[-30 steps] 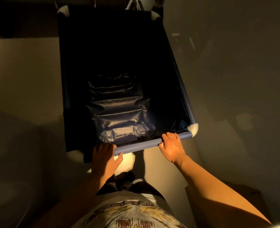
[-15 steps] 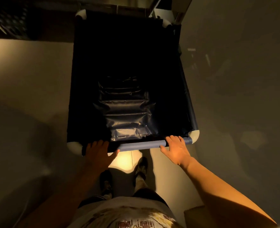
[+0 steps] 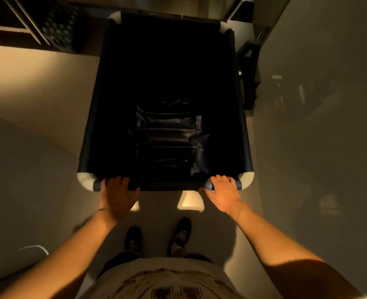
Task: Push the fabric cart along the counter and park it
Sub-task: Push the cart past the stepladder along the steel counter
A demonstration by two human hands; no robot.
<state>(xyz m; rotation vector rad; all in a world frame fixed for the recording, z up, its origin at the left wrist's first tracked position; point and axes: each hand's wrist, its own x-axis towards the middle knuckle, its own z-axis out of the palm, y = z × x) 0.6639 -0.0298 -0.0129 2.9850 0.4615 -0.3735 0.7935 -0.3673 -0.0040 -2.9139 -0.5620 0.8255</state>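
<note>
Gripping the near rail [image 3: 167, 186] of the fabric cart [image 3: 169, 93], the left hand [image 3: 118, 196] and right hand [image 3: 224, 194] curl their fingers over it near opposite corners. The cart stands on the floor [image 3: 38, 104] directly ahead of the person's shoes [image 3: 179, 236].

I can't make out most of the fabric cart's [image 3: 246, 147] inside: it is black with shadow, only a patch of creased liner [image 3: 169, 139] catching light, and its wheels and underside are hidden beneath the cloth. On the near rail [image 3: 169, 186] the fingertips of my left hand [image 3: 116, 196] and right hand [image 3: 225, 196] curl over the far side out of sight, while both upper arms are cut off by the bottom edge. The shelving [image 3: 27, 24] and a dark perforated crate [image 3: 58, 29] at top left are cropped and too dim to read, and the dark frame [image 3: 250, 76] just beside the cart's right side is too murky to name.
</note>
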